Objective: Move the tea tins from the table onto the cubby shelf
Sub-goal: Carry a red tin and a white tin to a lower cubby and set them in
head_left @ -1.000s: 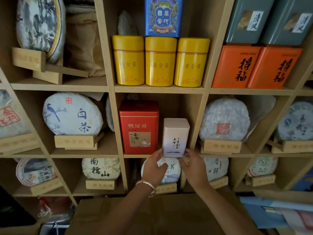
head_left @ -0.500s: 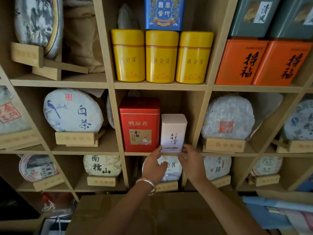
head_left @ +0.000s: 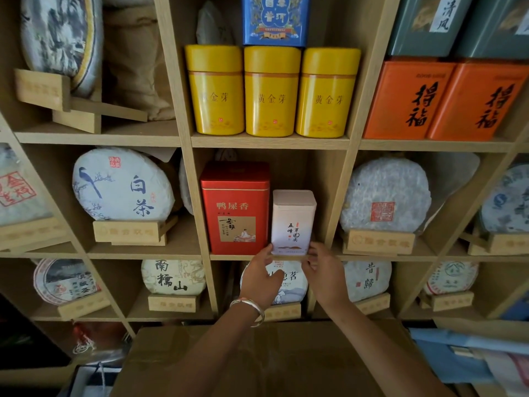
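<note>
Pale pink rectangular tea tin with black characters [head_left: 293,222] stands upright in the centre compartment of the light wooden cubby shelf [head_left: 269,141], base on the front edge of that board. Tall red rectangular metal tea tin with gold lettering [head_left: 235,207] is at its 9 o'clock, just beside it; cannot tell whether the sides touch.

Left hand [head_left: 262,277] comes up from 6 o'clock, thumb and fingertips pinching the pink tin's lower left corner. Right hand [head_left: 325,277] mirrors it, fingers pinching the lower right corner. Both hands grip the bottom only. Silver bangle [head_left: 249,309] sits on the left wrist.

Compartment at 12 o'clock: three yellow cylindrical tea tins [head_left: 272,91] in a row, upright, with a blue patterned tin [head_left: 276,20] stacked on top of them. At 2 o'clock: two orange rectangular tins with black calligraphy [head_left: 442,100] side by side, two grey-green tins [head_left: 458,22] above them.

At 9 o'clock: round paper-wrapped tea cake with a blue bird print [head_left: 123,186] on a wooden stand. At 3 o'clock: white wrapped tea cake with a red seal [head_left: 385,196], also on a stand. Row below holds more wrapped cakes on stands, one partly hidden behind the hands.

Brown cardboard box [head_left: 257,359] fills the foreground at 6 o'clock, under both forearms.
</note>
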